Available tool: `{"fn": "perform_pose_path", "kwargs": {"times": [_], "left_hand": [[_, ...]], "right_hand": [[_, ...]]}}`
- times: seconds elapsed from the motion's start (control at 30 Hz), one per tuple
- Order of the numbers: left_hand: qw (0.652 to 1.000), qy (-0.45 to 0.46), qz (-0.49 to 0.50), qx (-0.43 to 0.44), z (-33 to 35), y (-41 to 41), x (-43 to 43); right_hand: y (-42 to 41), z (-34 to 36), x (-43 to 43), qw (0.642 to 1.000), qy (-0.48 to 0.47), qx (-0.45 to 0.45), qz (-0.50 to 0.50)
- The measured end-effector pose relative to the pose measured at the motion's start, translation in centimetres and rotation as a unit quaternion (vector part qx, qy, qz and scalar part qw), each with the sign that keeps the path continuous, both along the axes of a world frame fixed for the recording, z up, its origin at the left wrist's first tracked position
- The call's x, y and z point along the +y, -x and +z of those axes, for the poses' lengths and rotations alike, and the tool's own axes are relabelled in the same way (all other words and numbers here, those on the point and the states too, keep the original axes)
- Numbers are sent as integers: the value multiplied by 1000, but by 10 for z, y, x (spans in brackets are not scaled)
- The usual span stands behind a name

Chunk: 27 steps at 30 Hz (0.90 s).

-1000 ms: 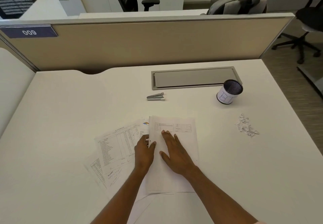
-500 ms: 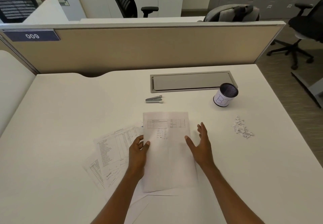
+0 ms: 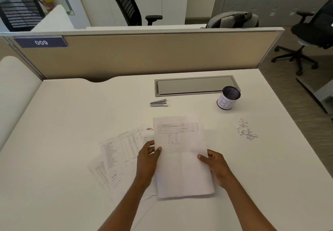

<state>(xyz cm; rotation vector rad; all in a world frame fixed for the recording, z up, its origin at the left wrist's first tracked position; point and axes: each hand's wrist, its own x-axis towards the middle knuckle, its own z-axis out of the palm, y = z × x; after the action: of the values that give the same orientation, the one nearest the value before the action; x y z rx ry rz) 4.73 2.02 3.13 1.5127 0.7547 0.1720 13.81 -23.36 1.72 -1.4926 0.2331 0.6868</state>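
Observation:
A white sheet of paper [image 3: 182, 157] with a printed table near its top is raised a little above the desk [image 3: 63, 140]. My left hand [image 3: 148, 160] pinches its left edge with the thumb on top. My right hand [image 3: 215, 166] grips its right edge the same way. Several other printed sheets [image 3: 119, 151] lie fanned out on the desk to the left, partly under my left hand and the held sheet.
A small stapler [image 3: 158, 102] lies behind the papers. A mesh pen cup [image 3: 228, 97] with a white label stands at the right, by a grey cable hatch [image 3: 194, 85]. Torn paper scraps [image 3: 245, 131] lie at the right. A beige partition [image 3: 144, 54] closes the far edge.
My right hand came off the top of the sheet, swung out to the right and now grips its right edge. The sheet has lifted off the pile between both hands.

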Motion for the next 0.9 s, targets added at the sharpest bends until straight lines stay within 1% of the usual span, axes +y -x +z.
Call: {"fn": "perform_pose_path", "kwargs": {"times": [0.07, 0.13, 0.17, 0.2, 0.27, 0.4, 0.5, 0.57, 0.63, 0.83, 0.9], "left_hand": [[993, -117, -14, 24, -6, 6, -3], [964, -248, -19, 99, -16, 13, -3], [944, -295, -18, 146, -19, 16, -2], [927, -325, -22, 186, -21, 17, -1], [903, -360, -53, 231, -23, 18, 2], [857, -422, -112, 274, -26, 10, -1], [828, -459, -129, 296, -26, 4, -5], [825, -463, -126, 300, -26, 0, -6], [834, -447, -117, 301, -26, -3, -5], [873, -348, -58, 335, -13, -17, 2], [892, -314, -39, 324, -14, -19, 6]], "right_hand": [[4, -2, -13, 999, 10, 4, -31], [7, -4, -28, 998, 23, 10, -56], [8, -5, -35, 997, 27, 12, -67], [10, -5, -41, 997, 29, 16, -75], [14, -5, -50, 995, 33, 22, -88], [23, -3, -60, 993, 40, 25, -104], [27, -3, -64, 993, 35, 28, -111], [29, -1, -66, 993, 31, 29, -113], [30, 0, -68, 992, 27, 30, -117], [35, -1, -72, 992, 31, 30, -117], [35, -1, -72, 992, 31, 31, -116]]}}
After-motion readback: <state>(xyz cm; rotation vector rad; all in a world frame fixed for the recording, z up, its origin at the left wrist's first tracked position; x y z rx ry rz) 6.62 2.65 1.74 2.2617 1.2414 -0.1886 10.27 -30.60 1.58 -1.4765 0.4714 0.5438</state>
